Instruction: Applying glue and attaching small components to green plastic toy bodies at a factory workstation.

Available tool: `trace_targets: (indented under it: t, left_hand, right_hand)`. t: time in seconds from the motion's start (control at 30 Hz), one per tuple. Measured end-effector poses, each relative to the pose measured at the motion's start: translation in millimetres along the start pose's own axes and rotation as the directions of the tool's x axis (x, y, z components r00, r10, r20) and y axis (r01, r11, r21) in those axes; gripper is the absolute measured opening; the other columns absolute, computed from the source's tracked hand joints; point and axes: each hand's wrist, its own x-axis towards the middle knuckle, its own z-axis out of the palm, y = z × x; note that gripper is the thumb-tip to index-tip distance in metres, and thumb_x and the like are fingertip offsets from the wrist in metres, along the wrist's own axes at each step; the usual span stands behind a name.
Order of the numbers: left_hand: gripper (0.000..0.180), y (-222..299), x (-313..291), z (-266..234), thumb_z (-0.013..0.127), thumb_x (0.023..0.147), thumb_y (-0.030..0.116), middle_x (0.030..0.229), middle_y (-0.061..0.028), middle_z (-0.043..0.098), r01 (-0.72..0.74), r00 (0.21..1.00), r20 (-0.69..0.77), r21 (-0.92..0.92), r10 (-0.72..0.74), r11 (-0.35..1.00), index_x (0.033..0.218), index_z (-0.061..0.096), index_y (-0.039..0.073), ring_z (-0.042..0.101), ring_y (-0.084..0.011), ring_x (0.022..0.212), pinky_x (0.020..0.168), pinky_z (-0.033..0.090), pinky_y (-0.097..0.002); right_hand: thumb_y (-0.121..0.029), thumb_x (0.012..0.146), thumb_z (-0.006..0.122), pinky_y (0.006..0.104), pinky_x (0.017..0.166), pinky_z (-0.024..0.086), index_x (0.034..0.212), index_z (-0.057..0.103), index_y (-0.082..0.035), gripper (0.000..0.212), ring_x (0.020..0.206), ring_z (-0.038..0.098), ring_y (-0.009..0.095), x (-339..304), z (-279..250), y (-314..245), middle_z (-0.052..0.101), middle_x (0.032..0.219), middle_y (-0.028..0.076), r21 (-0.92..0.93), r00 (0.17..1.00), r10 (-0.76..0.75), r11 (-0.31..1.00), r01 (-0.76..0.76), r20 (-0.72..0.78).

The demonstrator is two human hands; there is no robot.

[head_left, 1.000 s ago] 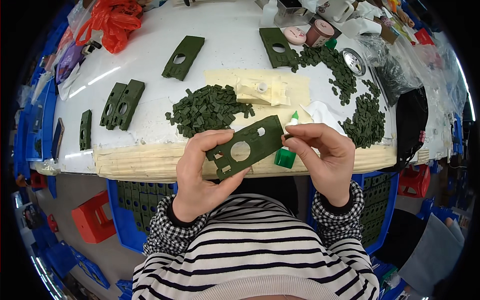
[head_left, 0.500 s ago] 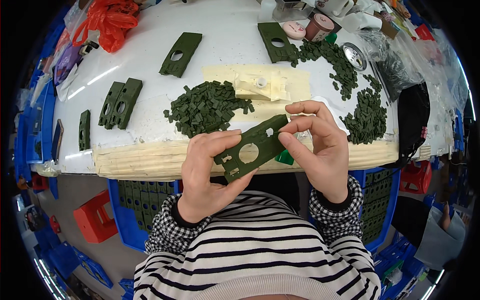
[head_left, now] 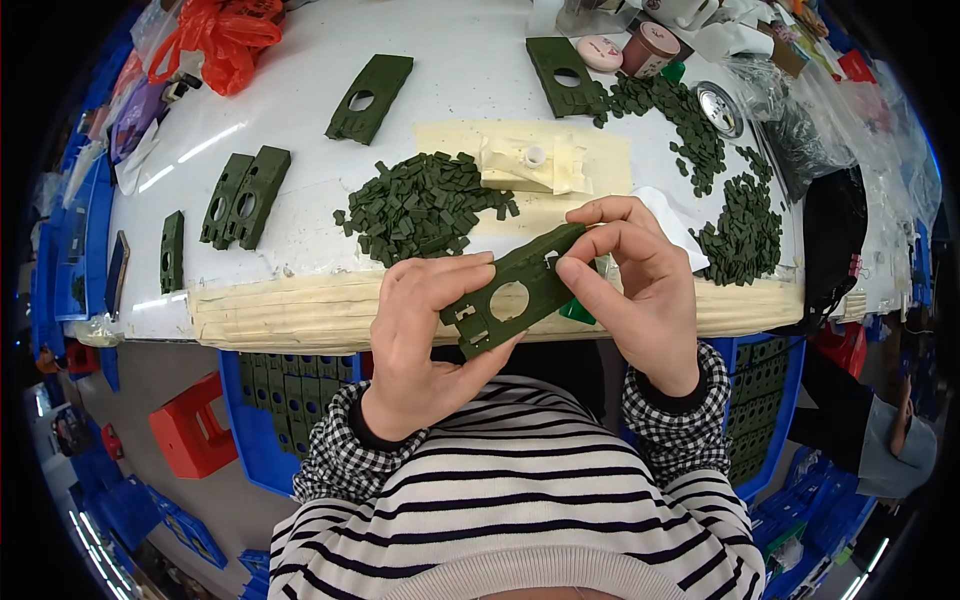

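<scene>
Between my hands, a dark green plastic model hull plate (head_left: pixel 530 287) with a big round hole is held tilted above the table's front edge. My left hand (head_left: pixel 420 335) grips its lower left end, thumb below and fingers above. At the upper right end, my right hand (head_left: pixel 640 285) pinches the plate beside a smaller notched opening; its thumb and fingertips are closed there, and any small piece between them is hidden. Just behind lies a heap of small green plastic pieces (head_left: pixel 415 208). A cream taped block (head_left: pixel 530 165) with a white round post stands right of that heap.
More hull plates lie on the white table: a single plate (head_left: pixel 370 98), a pair (head_left: pixel 262 198) and one by the pieces (head_left: pixel 562 80). Another heap (head_left: pixel 742 228) is at right. Blue bins (head_left: pixel 262 440) flank my lap. A red stool (head_left: pixel 193 428) stands left.
The view has shifted slightly, so the table's things sit a little higher and further right. Both hands keep their grip on the plate, with only a slight shift of the right fingers.
</scene>
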Motion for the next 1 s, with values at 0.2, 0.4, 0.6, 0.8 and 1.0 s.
trace_targets:
  t: [0.2, 0.4, 0.6, 0.8, 1.0]
  left_hand:
    - [0.054, -0.6, 0.3, -1.2, 0.082, 0.066, 0.002, 0.109, -0.0187, 0.062, -0.023, 1.0, 0.016, 0.022, 0.023, 0.999, 0.113, 0.054, 0.0, 0.061, -0.0287, 0.1, 0.084, 0.049, -0.0348]
    - [0.054, -0.7, 0.8, -1.4, 0.083, 0.066, 0.004, 0.109, -0.018, 0.064, -0.058, 0.998, 0.008, 0.055, 0.058, 0.997, 0.112, 0.054, 0.001, 0.062, -0.0296, 0.1, 0.088, 0.046, -0.0399]
    - [0.053, -1.0, -2.0, -0.8, 0.084, 0.067, 0.01, 0.109, -0.0137, 0.067, -0.07, 0.997, -0.012, 0.076, 0.071, 0.995, 0.112, 0.056, 0.004, 0.064, -0.0241, 0.096, 0.094, 0.04, -0.044]
    - [0.052, -2.5, -4.4, -0.3, 0.084, 0.067, 0.012, 0.108, -0.0121, 0.067, -0.081, 0.996, -0.025, 0.081, 0.083, 0.993, 0.111, 0.057, 0.005, 0.065, -0.0219, 0.093, 0.094, 0.04, -0.0443]
    - [0.053, -3.3, -5.0, 0.4, 0.085, 0.066, 0.012, 0.107, -0.0123, 0.068, -0.065, 0.997, -0.03, 0.053, 0.067, 0.996, 0.111, 0.057, 0.005, 0.065, -0.0219, 0.093, 0.095, 0.039, -0.0449]
  right_hand:
    - [-0.007, 0.079, 0.071, 0.0312, 0.093, 0.041, 0.082, 0.067, 0.0, 0.008, 0.103, 0.053, 0.018, -0.3, 1.8, 1.2, 0.056, 0.105, 0.01, -0.008, 1.0, -0.013, 1.0, 0.013, -0.011]
    - [-0.007, 0.078, 0.071, 0.0308, 0.091, 0.042, 0.08, 0.067, -0.001, 0.008, 0.101, 0.055, 0.018, 0.2, 2.8, 1.4, 0.057, 0.104, 0.01, -0.042, 0.999, -0.036, 0.998, 0.036, -0.023]
    - [-0.007, 0.075, 0.072, 0.0304, 0.087, 0.043, 0.078, 0.066, -0.001, 0.009, 0.096, 0.057, 0.018, -0.6, 3.6, 1.6, 0.058, 0.1, 0.01, -0.102, 0.997, -0.067, 0.993, 0.062, -0.049]
    - [-0.007, 0.075, 0.072, 0.0305, 0.087, 0.043, 0.075, 0.064, -0.001, 0.01, 0.095, 0.057, 0.02, -0.5, 4.6, 3.2, 0.059, 0.097, 0.01, -0.114, 0.997, -0.07, 0.991, 0.064, -0.046]
    - [-0.005, 0.078, 0.071, 0.03, 0.085, 0.044, 0.078, 0.06, 0.0, 0.012, 0.093, 0.056, 0.018, -1.9, 3.6, 5.8, 0.058, 0.093, 0.01, -0.073, 0.996, -0.087, 0.994, 0.085, -0.02]
